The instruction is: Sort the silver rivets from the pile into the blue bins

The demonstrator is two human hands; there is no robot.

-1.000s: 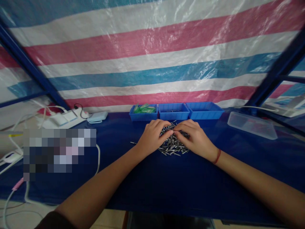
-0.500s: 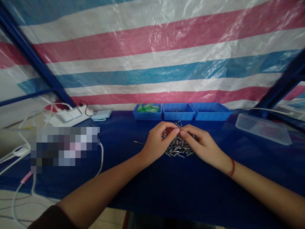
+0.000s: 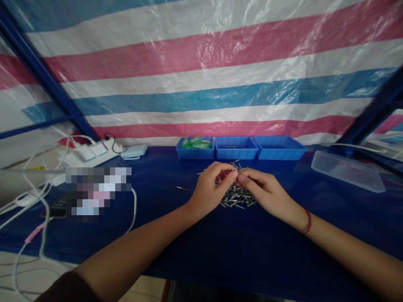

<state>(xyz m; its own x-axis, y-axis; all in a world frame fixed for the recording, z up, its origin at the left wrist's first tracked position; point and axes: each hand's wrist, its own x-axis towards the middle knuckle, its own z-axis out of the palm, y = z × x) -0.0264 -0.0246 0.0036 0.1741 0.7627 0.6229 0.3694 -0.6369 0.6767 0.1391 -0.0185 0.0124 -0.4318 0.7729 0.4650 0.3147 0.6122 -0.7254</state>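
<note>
Over a pile of metal pop rivets (image 3: 237,197) on the blue table, my two hands meet fingertip to fingertip. My left hand (image 3: 212,184) is closed in a pinch, thumb against forefinger. Facing it, my right hand (image 3: 262,184) pinches in the same way, a red cord around its wrist. Whatever small thing sits between the fingertips is too hidden to name. A single rivet (image 3: 183,188) lies apart, left of the pile.
Behind the pile stand a blue bin holding a green plastic bag (image 3: 197,143), a bin with a few rivets (image 3: 235,152) and another blue bin (image 3: 280,153). A clear plastic lid (image 3: 348,172) lies right. Left are a power strip (image 3: 91,153), white cables and a pixelated patch.
Both hands stay over the pile, with only a slight shift of the fingertips. The view has moved very little.
</note>
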